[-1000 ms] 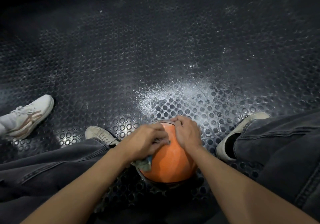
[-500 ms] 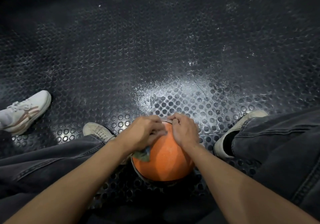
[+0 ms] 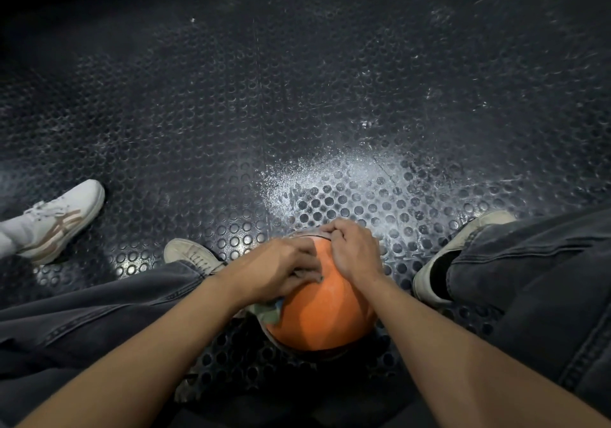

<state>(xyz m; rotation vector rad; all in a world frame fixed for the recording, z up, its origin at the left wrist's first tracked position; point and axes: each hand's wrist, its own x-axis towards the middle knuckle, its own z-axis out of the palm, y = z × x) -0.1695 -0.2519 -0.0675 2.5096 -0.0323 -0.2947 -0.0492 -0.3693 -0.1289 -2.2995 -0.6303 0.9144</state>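
Note:
An orange ball with a dusty surface sits on the black studded rubber floor between my feet. My left hand lies on its upper left side with fingers curled over a small greenish cloth, whose edge sticks out below the hand. My right hand grips the ball's far top edge, fingers curled over it. Both hands hide the ball's top.
My legs in dark grey jeans flank the ball, with my left shoe and right shoe on the floor. Another person's white sneaker is at the left. A patch of white powder lies just beyond the ball.
My left hand has slid a little across the ball's top with the cloth. The right hand keeps its grip at the far edge. The view has shifted slightly.

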